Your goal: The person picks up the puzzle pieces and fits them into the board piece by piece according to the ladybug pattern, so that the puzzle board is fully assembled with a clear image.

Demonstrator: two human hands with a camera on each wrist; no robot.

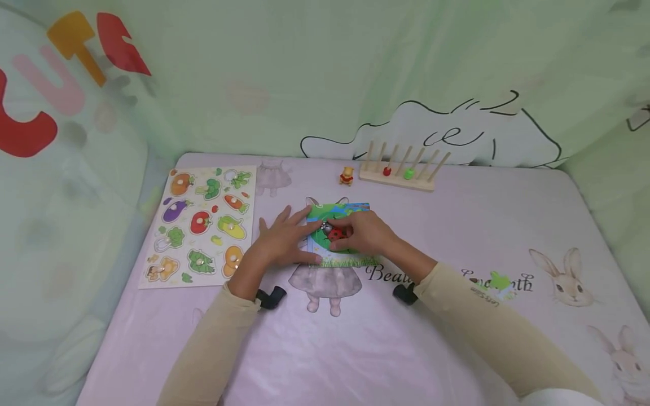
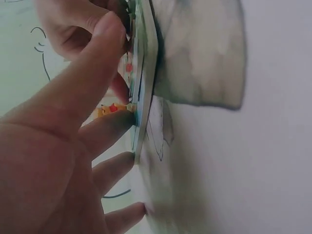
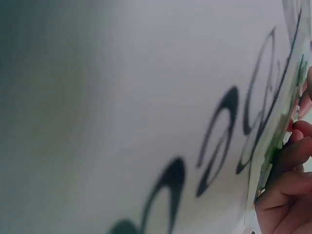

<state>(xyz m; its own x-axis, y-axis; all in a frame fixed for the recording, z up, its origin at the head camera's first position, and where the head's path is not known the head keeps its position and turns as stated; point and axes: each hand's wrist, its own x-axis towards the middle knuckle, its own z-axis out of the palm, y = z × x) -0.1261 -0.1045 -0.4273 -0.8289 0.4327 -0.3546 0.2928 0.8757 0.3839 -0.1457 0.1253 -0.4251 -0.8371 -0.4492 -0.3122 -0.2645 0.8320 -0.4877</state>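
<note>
While my left hand [image 1: 281, 241] lies spread at the nine o'clock edge of the puzzle board [image 1: 345, 263], my right hand [image 1: 368, 232], at three o'clock, pinches the ladybug piece [image 1: 335, 233] on that board, six o'clock from the bear figurine [image 1: 346, 176]. The piece looks light, stiff and smooth, best held by its rim.

From above, the head view faces forward and down across the counter [image 1: 381, 349]. Both wrist views, close and turned sideways, share the green board [image 2: 150, 53] edge-on.
</note>
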